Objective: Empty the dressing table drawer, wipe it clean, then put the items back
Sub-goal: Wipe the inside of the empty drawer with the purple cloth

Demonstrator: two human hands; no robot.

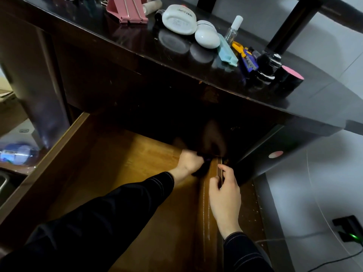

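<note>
Wooden drawer lay empty; I was wiping it.
My left hand squeezed the dark cloth at one o'clock; my right hand gripped the side wall. Next, I guessed, rub toward seven.

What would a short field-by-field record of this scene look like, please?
stage: wiping the drawer
drawer: pulled open, wooden floor showing
left hand: grips a dark cloth in the drawer's far right corner
right hand: holds the drawer's right side wall
table top: carries white containers, a pink clip, a clear bottle and other small items
</note>
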